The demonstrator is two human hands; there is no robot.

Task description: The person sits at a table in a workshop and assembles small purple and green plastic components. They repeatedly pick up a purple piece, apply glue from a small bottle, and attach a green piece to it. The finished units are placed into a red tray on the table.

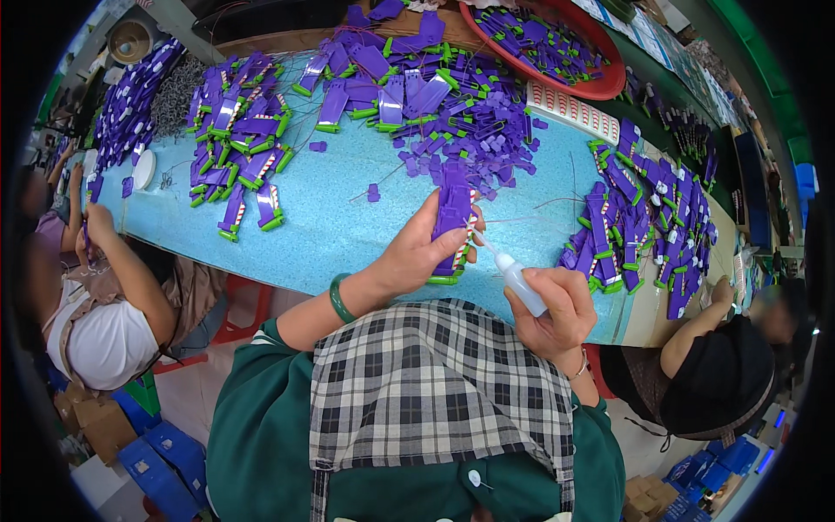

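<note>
My left hand [409, 252] is closed round a purple plastic part [453, 204] with a bright green end and a red-and-white striped edge. It is held up over the near edge of the blue table. My right hand [557, 313] grips a small translucent squeeze bottle [520, 285]. The bottle's thin white nozzle points up and left, its tip close to the striped edge of the purple part. Whether the tip touches the part I cannot tell. A thin wire runs off to the right near the nozzle.
Small purple pieces [474, 130] lie heaped beyond my hands. Purple-and-green parts are piled at left [239, 130] and right [609, 217]. A red basin [609, 83] of parts and a sticker sheet [574, 111] stand at the back. Co-workers sit at left [113, 322] and right [713, 374].
</note>
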